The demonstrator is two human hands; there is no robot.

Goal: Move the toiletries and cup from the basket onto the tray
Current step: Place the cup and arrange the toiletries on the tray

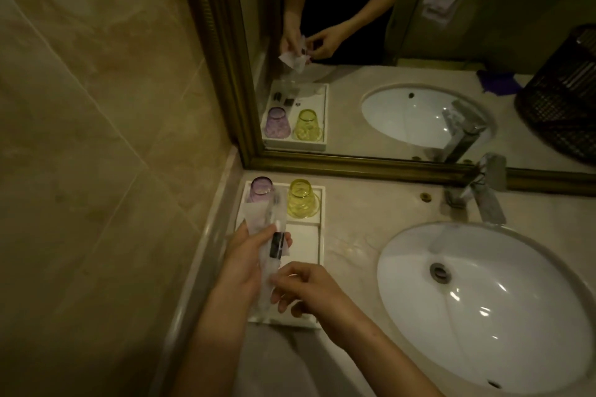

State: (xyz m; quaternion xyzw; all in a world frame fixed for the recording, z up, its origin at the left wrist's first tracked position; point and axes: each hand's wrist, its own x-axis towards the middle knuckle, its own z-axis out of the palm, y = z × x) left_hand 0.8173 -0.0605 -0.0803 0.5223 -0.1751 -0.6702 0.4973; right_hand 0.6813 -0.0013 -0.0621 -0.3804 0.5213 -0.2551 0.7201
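Observation:
A white tray (306,245) lies on the counter in the corner by the wall. At its far end stand a purple cup (260,187) and a yellow cup (301,199), both upside down. Over the tray my left hand (245,263) holds a clear plastic toiletry packet (269,235) with a dark label. My right hand (306,287) pinches the packet's near end. The packet hides part of the purple cup and the tray's left side. The dark mesh basket (562,97) appears only as a reflection in the mirror.
A white oval sink (483,306) with a chrome tap (483,190) fills the right of the counter. A gold-framed mirror (354,167) runs along the back. The tiled wall closes in on the left. Bare counter lies between tray and sink.

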